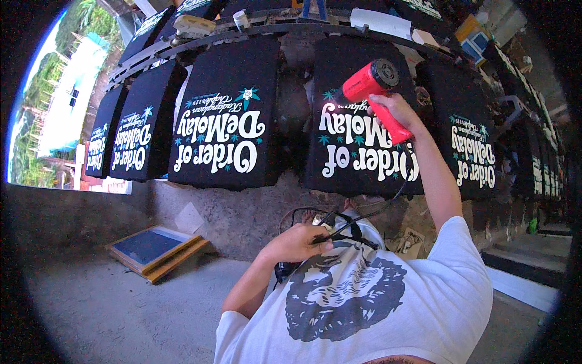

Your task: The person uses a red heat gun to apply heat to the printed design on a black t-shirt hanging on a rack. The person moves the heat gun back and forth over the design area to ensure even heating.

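A red hair dryer (370, 84) with a black rear grille is in my right hand (394, 109), its nozzle over the printed part of a black T-shirt (359, 54). Its black power cable (386, 207) runs from the handle down toward my waist, where my left hand (298, 243) is closed on loops of the cable. Another black T-shirt (227, 68) with white lettering and green leaf shapes lies flat on the board to the left. A further printed shirt (459, 100) lies to the right of my right forearm.
More printed black shirts (145, 95) line the bench on both sides. Behind them runs a dark metal rail (291, 28), with a white cup (241, 19) and white paper (381, 22) on it. Wood-framed screens (152, 248) lie on the concrete floor at left. Steps (527, 259) stand at right.
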A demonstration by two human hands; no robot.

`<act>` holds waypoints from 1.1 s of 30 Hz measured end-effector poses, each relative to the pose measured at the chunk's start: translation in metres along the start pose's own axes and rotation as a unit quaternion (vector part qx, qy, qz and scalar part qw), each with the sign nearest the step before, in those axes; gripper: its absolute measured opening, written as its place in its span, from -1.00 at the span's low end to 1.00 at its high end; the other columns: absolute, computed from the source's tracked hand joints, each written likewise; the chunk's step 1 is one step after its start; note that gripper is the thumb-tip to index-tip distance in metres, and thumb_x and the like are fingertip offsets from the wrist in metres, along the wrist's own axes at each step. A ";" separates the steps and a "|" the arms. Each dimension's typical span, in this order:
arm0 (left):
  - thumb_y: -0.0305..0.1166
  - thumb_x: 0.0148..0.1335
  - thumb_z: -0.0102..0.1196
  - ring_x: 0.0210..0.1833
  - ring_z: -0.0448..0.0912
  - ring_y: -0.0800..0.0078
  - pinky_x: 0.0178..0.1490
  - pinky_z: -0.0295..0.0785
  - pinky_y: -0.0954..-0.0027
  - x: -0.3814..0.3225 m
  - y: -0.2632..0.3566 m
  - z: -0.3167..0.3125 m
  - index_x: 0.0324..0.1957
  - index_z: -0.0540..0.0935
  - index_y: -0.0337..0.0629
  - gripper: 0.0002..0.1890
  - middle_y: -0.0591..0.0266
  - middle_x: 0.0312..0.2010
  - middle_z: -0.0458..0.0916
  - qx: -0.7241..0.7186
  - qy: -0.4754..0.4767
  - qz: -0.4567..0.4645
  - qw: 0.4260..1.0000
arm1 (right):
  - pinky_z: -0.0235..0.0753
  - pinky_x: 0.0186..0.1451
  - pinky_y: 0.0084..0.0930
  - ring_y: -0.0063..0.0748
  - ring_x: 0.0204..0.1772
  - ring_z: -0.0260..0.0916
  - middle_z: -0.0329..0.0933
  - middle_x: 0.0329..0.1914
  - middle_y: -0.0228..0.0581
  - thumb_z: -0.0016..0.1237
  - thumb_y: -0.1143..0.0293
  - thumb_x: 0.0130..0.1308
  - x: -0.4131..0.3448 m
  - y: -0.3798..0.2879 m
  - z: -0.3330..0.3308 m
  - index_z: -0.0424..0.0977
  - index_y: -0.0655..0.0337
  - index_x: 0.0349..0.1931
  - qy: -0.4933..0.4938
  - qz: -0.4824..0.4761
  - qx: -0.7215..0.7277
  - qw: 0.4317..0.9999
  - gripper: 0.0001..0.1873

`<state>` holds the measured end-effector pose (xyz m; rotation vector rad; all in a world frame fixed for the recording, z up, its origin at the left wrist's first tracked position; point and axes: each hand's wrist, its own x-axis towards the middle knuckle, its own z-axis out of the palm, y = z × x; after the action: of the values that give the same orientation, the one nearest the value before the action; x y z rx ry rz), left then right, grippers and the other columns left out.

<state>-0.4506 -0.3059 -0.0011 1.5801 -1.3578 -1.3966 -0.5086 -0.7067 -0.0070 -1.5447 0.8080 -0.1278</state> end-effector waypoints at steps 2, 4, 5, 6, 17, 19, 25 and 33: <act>-0.17 0.29 0.20 -0.36 0.61 0.16 -0.23 0.46 0.21 0.004 0.013 -0.006 -0.14 0.62 -0.28 -0.67 -0.07 -0.38 0.63 0.010 -0.029 -0.043 0.999 | 0.48 -0.54 -0.47 -0.41 -0.59 0.49 0.59 -0.52 -0.22 0.14 -0.01 0.21 0.011 0.010 -0.020 0.58 0.32 -0.34 0.057 0.015 -0.057 0.997 -0.54; -0.14 0.31 0.18 -0.35 0.63 0.06 -0.27 0.45 0.16 0.006 0.007 -0.002 -0.16 0.61 -0.31 -0.64 -0.11 -0.42 0.63 -0.009 -0.019 -0.016 1.000 | 0.49 -0.54 -0.47 -0.40 -0.59 0.50 0.58 -0.52 -0.21 0.13 -0.01 0.22 0.012 0.012 -0.026 0.58 0.32 -0.34 0.083 -0.003 -0.042 0.996 -0.54; -0.12 0.32 0.17 -0.35 0.64 0.01 -0.28 0.44 0.13 0.008 0.004 0.001 -0.17 0.60 -0.33 -0.62 -0.13 -0.44 0.62 -0.019 -0.014 -0.002 1.000 | 0.49 -0.54 -0.46 -0.39 -0.59 0.50 0.58 -0.52 -0.21 0.13 -0.01 0.22 0.012 0.013 -0.030 0.58 0.33 -0.34 0.095 -0.012 -0.034 0.995 -0.54; -0.13 0.32 0.17 -0.36 0.64 0.02 -0.28 0.44 0.14 0.009 0.003 0.003 -0.16 0.60 -0.33 -0.62 -0.13 -0.44 0.63 -0.010 -0.006 0.008 1.000 | 0.49 -0.54 -0.47 -0.41 -0.59 0.50 0.58 -0.53 -0.22 0.13 -0.01 0.23 0.012 0.013 -0.031 0.58 0.31 -0.34 0.094 -0.019 -0.020 0.995 -0.54; -0.14 0.33 0.16 -0.33 0.66 0.06 -0.23 0.48 0.18 0.029 0.010 0.009 -0.16 0.61 -0.34 -0.63 -0.14 -0.41 0.64 0.013 -0.016 0.012 1.000 | 0.48 -0.54 -0.52 -0.47 -0.60 0.48 0.56 -0.53 -0.30 0.11 -0.02 0.26 0.013 0.011 -0.026 0.58 0.28 -0.31 -0.029 -0.009 0.044 0.999 -0.55; -0.14 0.32 0.17 -0.34 0.65 0.07 -0.23 0.48 0.18 0.030 0.011 0.011 -0.16 0.61 -0.33 -0.63 -0.13 -0.42 0.64 0.011 0.000 0.022 1.000 | 0.47 -0.54 -0.53 -0.47 -0.60 0.48 0.55 -0.55 -0.31 0.10 -0.02 0.27 0.013 0.014 -0.032 0.59 0.29 -0.32 0.005 -0.013 0.026 1.000 -0.54; -0.15 0.31 0.17 -0.30 0.66 0.05 -0.21 0.49 0.17 0.044 0.010 0.018 -0.13 0.61 -0.32 -0.64 -0.13 -0.37 0.65 0.006 -0.014 0.006 1.000 | 0.47 -0.54 -0.55 -0.48 -0.60 0.48 0.58 -0.51 -0.29 0.08 0.01 0.29 0.000 0.020 -0.067 0.58 0.25 -0.30 0.042 -0.002 0.005 0.999 -0.59; -0.12 0.33 0.16 -0.33 0.64 0.02 -0.25 0.47 0.14 0.070 0.029 0.022 -0.16 0.61 -0.32 -0.62 -0.14 -0.41 0.63 0.012 -0.038 0.015 0.999 | 0.47 -0.56 -0.54 -0.50 -0.60 0.48 0.58 -0.49 -0.30 0.07 0.01 0.29 -0.010 0.021 -0.099 0.55 0.29 -0.28 0.034 -0.018 -0.007 0.999 -0.57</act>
<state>-0.4860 -0.3760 -0.0018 1.5289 -1.4417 -1.4392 -0.5769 -0.7819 -0.0058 -1.5767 0.8361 -0.2030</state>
